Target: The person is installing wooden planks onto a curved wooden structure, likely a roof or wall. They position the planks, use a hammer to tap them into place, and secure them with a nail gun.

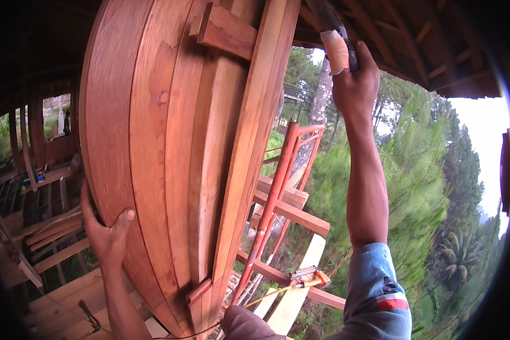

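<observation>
Planked wood panel (150, 141) runs from 11 to 7 o'clock. Left hand (109, 235) at 8 o'clock, half open, thumb on panel face, fingers at its edge. Right hand (357, 82) between 1 and 2, closed round dark tool (335, 21). Orange tool (316, 280) at 5 o'clock.

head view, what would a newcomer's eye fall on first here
Probably the large reddish plank panel filling the middle, with the left hand at its left edge. Next, the raised right hand near the top, closed around a dark object whose kind is unclear. Lower right of centre, an orange-and-silver tool stands out near the red metal frame.
</observation>
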`<state>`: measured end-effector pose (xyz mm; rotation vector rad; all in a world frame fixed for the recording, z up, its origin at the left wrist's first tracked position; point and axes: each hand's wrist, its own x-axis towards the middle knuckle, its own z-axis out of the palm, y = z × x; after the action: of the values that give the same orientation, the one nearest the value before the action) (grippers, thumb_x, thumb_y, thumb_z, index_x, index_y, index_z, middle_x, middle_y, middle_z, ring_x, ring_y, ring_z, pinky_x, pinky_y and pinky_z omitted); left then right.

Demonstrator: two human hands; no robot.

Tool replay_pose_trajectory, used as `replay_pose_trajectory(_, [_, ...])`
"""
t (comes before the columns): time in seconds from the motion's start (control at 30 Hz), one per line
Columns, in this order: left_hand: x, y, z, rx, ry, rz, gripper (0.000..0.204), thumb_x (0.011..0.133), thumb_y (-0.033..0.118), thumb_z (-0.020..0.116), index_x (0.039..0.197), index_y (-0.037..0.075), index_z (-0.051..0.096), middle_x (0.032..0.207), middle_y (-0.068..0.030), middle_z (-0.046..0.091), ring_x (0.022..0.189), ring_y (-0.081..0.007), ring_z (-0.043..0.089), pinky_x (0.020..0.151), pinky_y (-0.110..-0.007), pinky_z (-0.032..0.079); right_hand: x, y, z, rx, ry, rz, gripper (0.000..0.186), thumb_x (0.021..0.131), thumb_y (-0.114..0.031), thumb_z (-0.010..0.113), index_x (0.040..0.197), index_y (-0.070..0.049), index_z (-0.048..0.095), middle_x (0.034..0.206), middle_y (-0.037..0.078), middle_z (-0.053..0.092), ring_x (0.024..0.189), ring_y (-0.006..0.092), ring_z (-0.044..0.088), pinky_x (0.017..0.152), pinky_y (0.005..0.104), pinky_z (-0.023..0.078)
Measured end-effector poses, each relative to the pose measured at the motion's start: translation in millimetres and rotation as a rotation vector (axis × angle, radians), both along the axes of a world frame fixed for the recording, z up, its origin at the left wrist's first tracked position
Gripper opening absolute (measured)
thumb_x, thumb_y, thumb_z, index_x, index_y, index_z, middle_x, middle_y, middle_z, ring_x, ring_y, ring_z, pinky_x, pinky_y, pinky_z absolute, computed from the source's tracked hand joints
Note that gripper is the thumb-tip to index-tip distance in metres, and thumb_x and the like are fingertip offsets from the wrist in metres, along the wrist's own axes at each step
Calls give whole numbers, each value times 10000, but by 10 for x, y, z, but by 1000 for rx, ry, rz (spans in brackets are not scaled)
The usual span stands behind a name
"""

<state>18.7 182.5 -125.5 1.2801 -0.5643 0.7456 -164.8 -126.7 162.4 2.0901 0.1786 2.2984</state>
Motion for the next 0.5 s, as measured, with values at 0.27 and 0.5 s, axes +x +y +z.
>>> replay_pose_trajectory(0.27, [50,8,-18,2,-32,24,1094,755,335,900,1571,-5,256,1522,-201,408,1364,-298,467,1150,-432,377,-94,-44,214,53,49,97,269,940,-174,624,1110,30,667,728,54,644,539,96,575,470,260,417])
replay_pose_trajectory(0.5, [50,42,-8,-2,-17,39,1092,750,323,901,1570,-4,258,1524,-199,407,1361,-298,470,1146,-437,379,-132,-11,38,40,7,53,365,934,-275,699,1145,21,666,781,92,668,678,157,618,569,301,479])
